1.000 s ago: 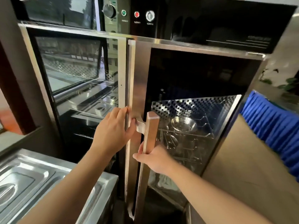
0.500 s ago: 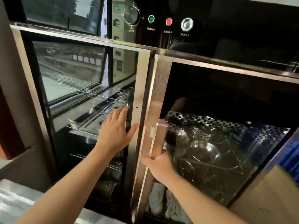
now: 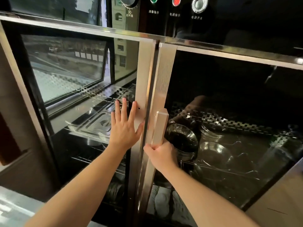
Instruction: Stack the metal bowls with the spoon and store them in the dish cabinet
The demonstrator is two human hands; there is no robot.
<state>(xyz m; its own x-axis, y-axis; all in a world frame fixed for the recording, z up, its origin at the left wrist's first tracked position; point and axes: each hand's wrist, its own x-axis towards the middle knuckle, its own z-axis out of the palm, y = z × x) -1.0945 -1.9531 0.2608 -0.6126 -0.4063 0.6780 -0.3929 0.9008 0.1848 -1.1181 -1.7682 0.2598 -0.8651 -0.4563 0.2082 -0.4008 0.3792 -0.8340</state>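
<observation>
The dish cabinet fills the view, with two glass doors in steel frames. My right hand [image 3: 161,155] grips the lower part of the long copper-coloured door handle [image 3: 159,126] of the right door [image 3: 165,76], which lies almost flush with the left door. My left hand [image 3: 125,126] is flat, fingers spread, against the left door [image 3: 144,76] beside the seam. Behind the right glass, metal bowls [image 3: 214,153] sit on a wire rack, one dark stack [image 3: 182,140] just behind the handle. I cannot make out the spoon.
A control panel [image 3: 175,7] with a timer dial, green and red lights and a round switch runs above the doors. Steel trays [image 3: 91,123] show behind the left glass. White cloths [image 3: 162,202] lie on the lower right shelf. A steel counter corner [image 3: 13,208] is at bottom left.
The right door has swung from wide open to nearly flush with the left door, my right hand still on its handle. My left hand went from the door edge to flat on the left door. The view moved closer.
</observation>
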